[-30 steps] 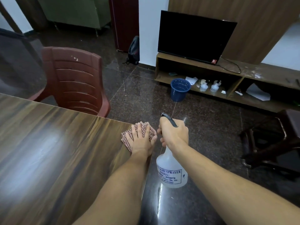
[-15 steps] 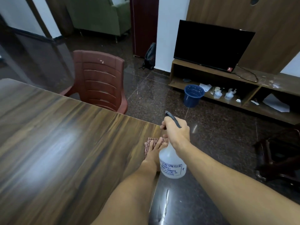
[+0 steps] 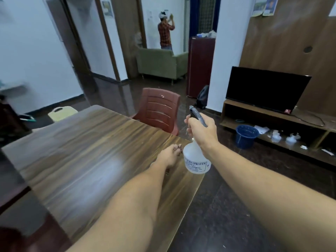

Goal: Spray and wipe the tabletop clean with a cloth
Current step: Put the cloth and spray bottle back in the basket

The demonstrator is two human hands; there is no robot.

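Note:
A dark wood-grain tabletop fills the lower left. My left hand lies flat near its right edge, pressing on a red checked cloth; only a small bit of the cloth shows past the fingertips. My right hand grips the neck and trigger of a white translucent spray bottle with a dark nozzle. The bottle hangs above the table's right edge, right beside my left hand, nozzle pointing away over the table.
A maroon plastic chair stands at the table's far edge. A blue bucket sits on the floor by a low TV stand with a television. A green sofa and a person are far behind.
The view has tilted up, showing more of the room. My right hand has brought the bottle over the table edge, and my left hand with the cloth has drawn back under it.

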